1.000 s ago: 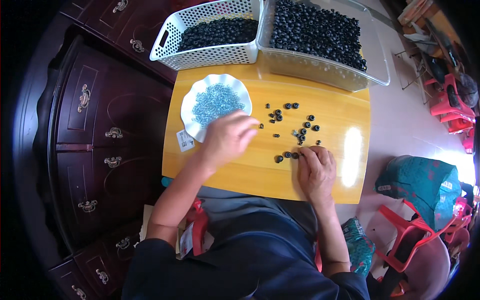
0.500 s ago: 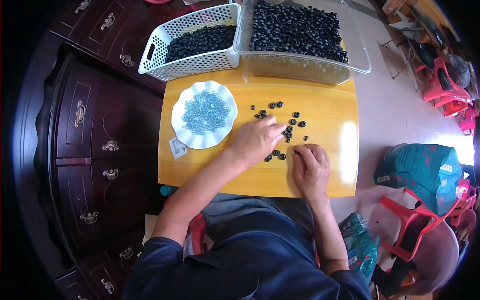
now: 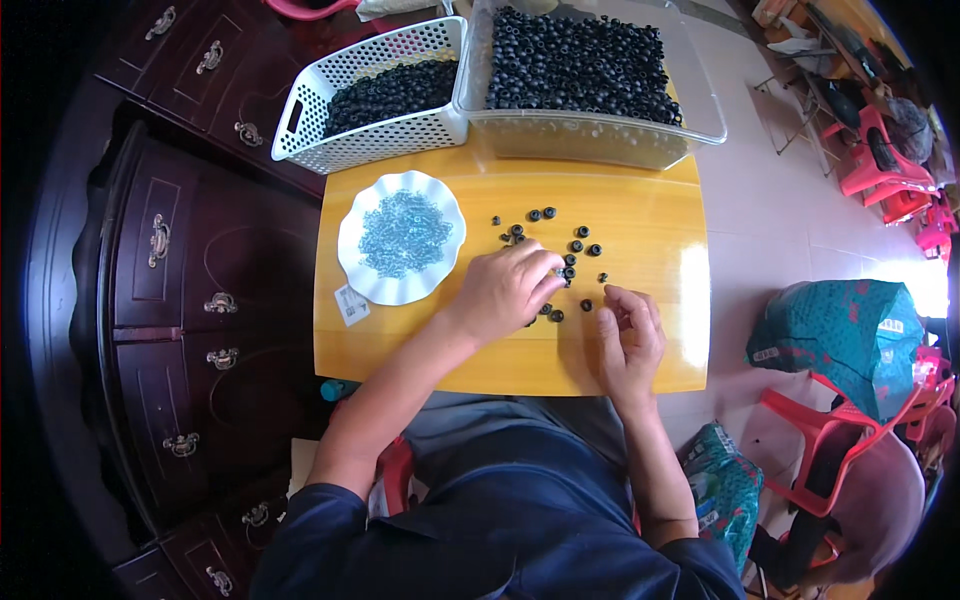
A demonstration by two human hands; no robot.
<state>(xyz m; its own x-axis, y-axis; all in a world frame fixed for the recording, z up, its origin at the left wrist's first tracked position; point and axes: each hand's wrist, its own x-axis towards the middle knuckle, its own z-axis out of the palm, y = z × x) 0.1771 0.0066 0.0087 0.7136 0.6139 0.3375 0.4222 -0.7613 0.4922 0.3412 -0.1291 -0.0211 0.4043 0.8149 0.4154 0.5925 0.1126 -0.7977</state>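
Wide head-worn fisheye, looking down, near hands (image 3: 503, 292) and table (image 3: 645, 215)

**One plate (image 3: 350, 255), one basket (image 3: 390, 148), one bin (image 3: 580, 140)**

There is one tabletop (image 3: 450, 360), with one left hand (image 3: 507, 290) and one right hand (image 3: 632, 335), making two hands. Loose black pieces (image 3: 582, 231) number at least fifteen; the left hand covers some of that area, so their exact total cannot be told. The heaped black pieces, one pile in the basket (image 3: 390, 95) and one in the bin (image 3: 580, 65), are too many to count. So are the small clear bits (image 3: 405, 230) in the plate. One white label (image 3: 351, 305) shows. There are two teal bags, one larger (image 3: 835, 340) and one smaller (image 3: 722, 495), at least two red chairs (image 3: 805, 410), and at least nine metal handles (image 3: 158, 240).
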